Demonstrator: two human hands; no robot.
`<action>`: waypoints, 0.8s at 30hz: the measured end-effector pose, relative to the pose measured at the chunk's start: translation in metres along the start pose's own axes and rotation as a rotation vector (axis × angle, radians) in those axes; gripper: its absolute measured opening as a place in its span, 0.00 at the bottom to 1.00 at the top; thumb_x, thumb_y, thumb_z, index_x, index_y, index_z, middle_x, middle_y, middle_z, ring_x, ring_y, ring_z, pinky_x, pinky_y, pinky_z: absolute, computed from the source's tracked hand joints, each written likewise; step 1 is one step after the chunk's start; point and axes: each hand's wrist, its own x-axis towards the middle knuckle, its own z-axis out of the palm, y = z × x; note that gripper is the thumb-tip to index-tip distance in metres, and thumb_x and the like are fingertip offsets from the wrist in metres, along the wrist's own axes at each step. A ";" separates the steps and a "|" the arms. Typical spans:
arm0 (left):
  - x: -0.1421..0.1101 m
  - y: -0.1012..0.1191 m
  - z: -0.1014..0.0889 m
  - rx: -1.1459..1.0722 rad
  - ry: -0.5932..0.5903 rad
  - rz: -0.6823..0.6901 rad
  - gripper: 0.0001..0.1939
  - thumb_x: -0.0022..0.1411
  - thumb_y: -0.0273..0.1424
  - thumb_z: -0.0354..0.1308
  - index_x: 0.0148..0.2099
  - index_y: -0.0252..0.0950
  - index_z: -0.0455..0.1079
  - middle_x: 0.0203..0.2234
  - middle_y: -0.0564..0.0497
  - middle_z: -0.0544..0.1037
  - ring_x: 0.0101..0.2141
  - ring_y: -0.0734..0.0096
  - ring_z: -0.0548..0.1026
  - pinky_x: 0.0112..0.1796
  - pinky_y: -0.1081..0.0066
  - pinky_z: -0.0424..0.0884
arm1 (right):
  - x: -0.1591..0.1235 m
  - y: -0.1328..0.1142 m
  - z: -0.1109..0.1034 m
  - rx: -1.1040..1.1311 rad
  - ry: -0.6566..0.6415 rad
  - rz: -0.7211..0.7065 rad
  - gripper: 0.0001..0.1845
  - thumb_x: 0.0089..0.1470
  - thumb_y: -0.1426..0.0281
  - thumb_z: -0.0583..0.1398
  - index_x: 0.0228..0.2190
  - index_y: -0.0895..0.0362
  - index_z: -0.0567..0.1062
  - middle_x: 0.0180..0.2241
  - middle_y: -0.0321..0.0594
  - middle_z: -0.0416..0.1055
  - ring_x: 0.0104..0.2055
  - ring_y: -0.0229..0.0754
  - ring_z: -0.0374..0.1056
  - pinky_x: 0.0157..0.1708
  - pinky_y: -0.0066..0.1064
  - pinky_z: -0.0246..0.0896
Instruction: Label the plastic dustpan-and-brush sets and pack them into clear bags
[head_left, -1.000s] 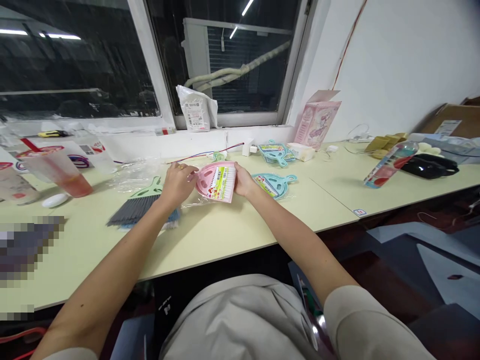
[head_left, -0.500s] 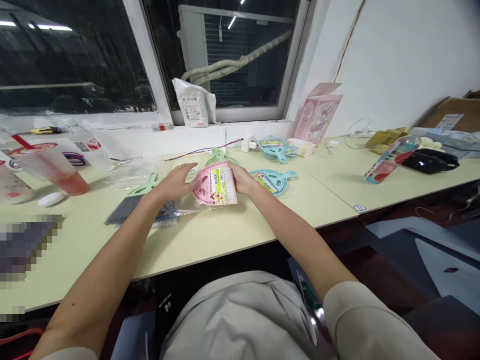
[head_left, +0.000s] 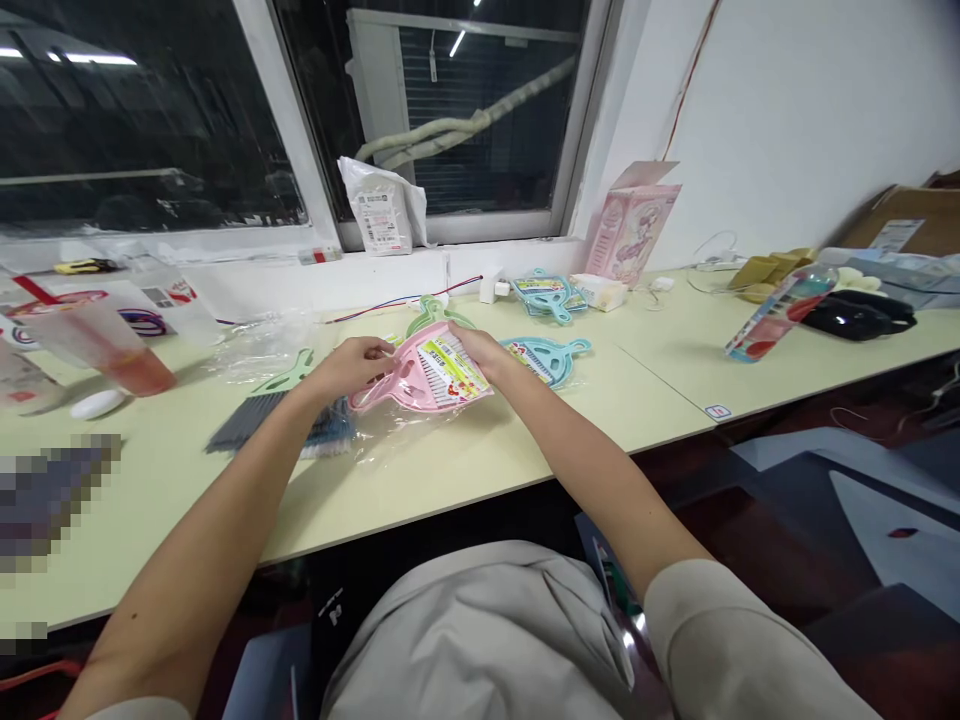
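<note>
The pink dustpan-and-brush set (head_left: pixel 415 380) is in front of the person, raised a little over the pale yellow table (head_left: pixel 525 452), with its handle (head_left: pixel 367 398) toward the left side and its wide end toward the right. The right hand (head_left: pixel 480 352) is closed around the far edge of the wide end. The left hand (head_left: pixel 351 366) has bent fingers close to the handle side; whether these fingers pinch the plastic or only touch it, I cannot tell.

The set seems to be of thin moulded plastic, so I judge it light and rather stiff, and not easily broken, though a thin edge could crack if it is bent strongly. The white bristles should be soft and give way under pressure. The clear wrapper (head_left: pixel 396 430) is loose and probably slippery, so the fingers can slide together with it. A safer hold is on the handle through the film, or on the rigid pan edge, rather than on the bristles or the hanging film.
</note>
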 end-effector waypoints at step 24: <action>-0.001 0.007 0.019 -0.795 0.080 -0.072 0.22 0.60 0.29 0.68 0.56 0.38 0.71 0.37 0.45 0.82 0.32 0.68 0.80 0.31 0.71 0.77 | -0.023 -0.045 -0.006 0.042 -0.097 -0.200 0.22 0.64 0.52 0.61 0.44 0.58 0.76 0.36 0.45 0.80 0.41 0.51 0.78 0.44 0.45 0.77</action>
